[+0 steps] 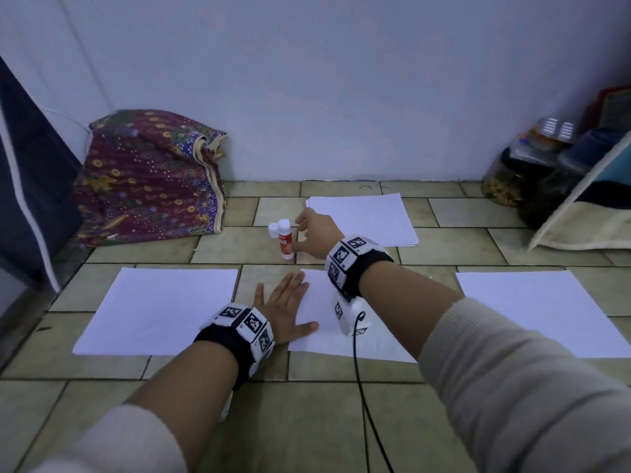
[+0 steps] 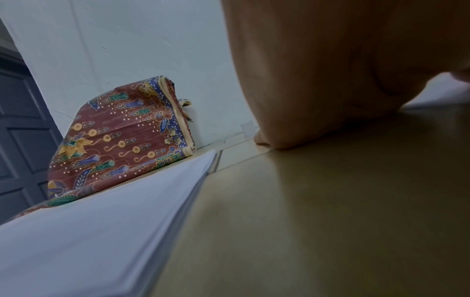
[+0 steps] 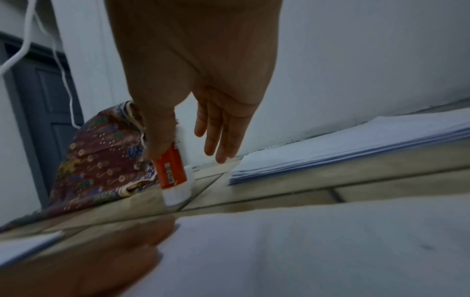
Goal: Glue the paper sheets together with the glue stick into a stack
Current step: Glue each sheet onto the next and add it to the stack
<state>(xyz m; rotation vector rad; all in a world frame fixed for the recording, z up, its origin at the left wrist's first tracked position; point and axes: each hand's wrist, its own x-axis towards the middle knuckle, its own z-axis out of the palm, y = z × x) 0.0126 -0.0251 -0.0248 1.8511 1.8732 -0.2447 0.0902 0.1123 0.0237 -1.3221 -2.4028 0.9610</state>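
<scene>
- A floor (image 1: 341, 397) of beige rectangular tiles with dark grout lines is shown, bounded at the far side by a plain pale wall (image 1: 341, 80).
- Nearest, the left hand (image 1: 285, 310) is laid flat, palm down, fingers straight and spread; its thumb side is resting on the left edge of the middle paper sheet (image 1: 324, 339), and nothing is gripped.
- A second flat white sheet (image 1: 160, 308) is laid to the left and a third sheet (image 1: 543, 308) to the right, each apart from the middle one.
- Beyond the middle sheet, the glue stick (image 1: 285, 241) is seen on a tile, its long axis upright with a slight tilt, white cap upward. It is a smooth cylinder with a red label and white ends.
- The right hand (image 1: 316, 235) is half open; its thumb is touching the label, and the fingers are extended loosely on the far side. A full grasp cannot be confirmed.
- A separate white cap (image 1: 273, 229) is seen just beside the stick.
- Farther on, a paper stack (image 1: 368, 216) with layered edges is laid near the wall.
- A folded patterned cloth (image 1: 146, 179) is leaned against the wall, far left.
</scene>
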